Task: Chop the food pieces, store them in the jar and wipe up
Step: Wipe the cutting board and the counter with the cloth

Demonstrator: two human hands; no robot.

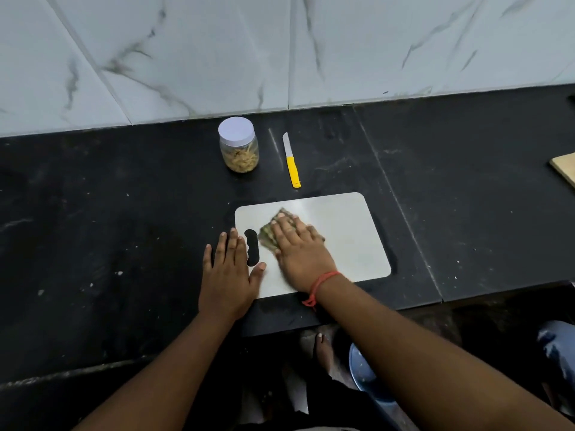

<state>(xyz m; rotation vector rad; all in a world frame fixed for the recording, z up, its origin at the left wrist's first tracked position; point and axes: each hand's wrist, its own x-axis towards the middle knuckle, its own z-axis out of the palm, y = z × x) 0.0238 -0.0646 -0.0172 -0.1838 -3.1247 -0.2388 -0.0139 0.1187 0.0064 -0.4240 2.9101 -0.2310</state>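
- The right hand [298,250] lies flat, fingers straight, pressing a greenish cloth [273,233] onto the steel chopping board [348,237] at the centre of the frame; its grip is released, not curled round the cloth, and both hand and cloth are blurred
- A red thread [320,283] circles the right wrist
- The left hand [228,275] rests with straight fingers at the board's left edge, partly on the board and partly on the black desk [124,213]; its grip is released too, with the thumb tip on the board below the dark handle slot [252,247]
- The jar [239,146] stands upright on the desk above the board, well apart from it, white lid on, with pale yellowish chopped food pieces [241,158] inside
- The knife [292,160], yellow handle and pale blade, lies on the desk just right of the jar, blade pointing toward the marbled wall tiles [280,48]
- At the right edge a corner of a wooden board [564,171] shows
- At the lower right, below the desk's front edge, sits a blue round object [362,373], partly hidden by the right forearm
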